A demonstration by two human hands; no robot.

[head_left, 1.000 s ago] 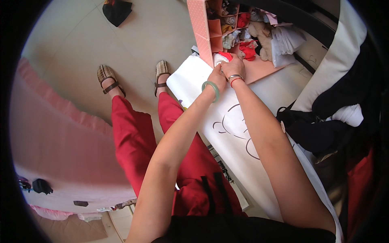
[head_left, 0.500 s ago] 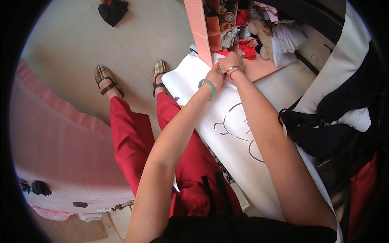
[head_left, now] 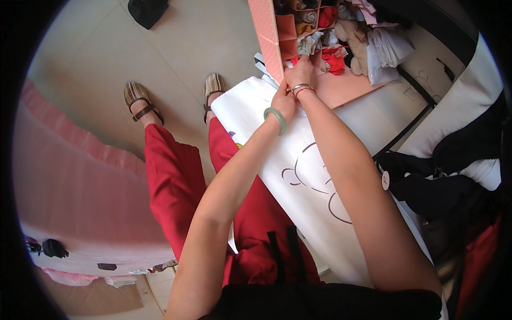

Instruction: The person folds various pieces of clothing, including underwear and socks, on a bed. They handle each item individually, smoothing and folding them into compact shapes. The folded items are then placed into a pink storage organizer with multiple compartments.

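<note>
My two hands meet at the near left corner of a pink divided storage box (head_left: 286,40). My right hand (head_left: 302,74), with a silver bracelet and red cord at the wrist, has curled fingers at a compartment, touching a red cloth (head_left: 294,60). What its fingers grip is hidden. Just below, my left hand (head_left: 284,100), with a green bangle, is closed, its fingertips against the right hand; anything inside it cannot be made out. Folded and rolled clothes fill several compartments, including a bright red garment (head_left: 334,60) to the right of my hands.
A white sheet with black line drawing (head_left: 298,213) covers the surface under my arms. A beige plush toy (head_left: 353,45) and white plastic bag (head_left: 385,50) lie at the box's right. Dark clothes (head_left: 426,186) pile at right; a pink-covered bed (head_left: 85,181) stands left. A black cap (head_left: 148,13) lies on the floor.
My right hand has shifted slightly farther into the box corner, its fingers now more extended toward the red cloth. My left hand stays close beside it. The whole view has tilted a little.
</note>
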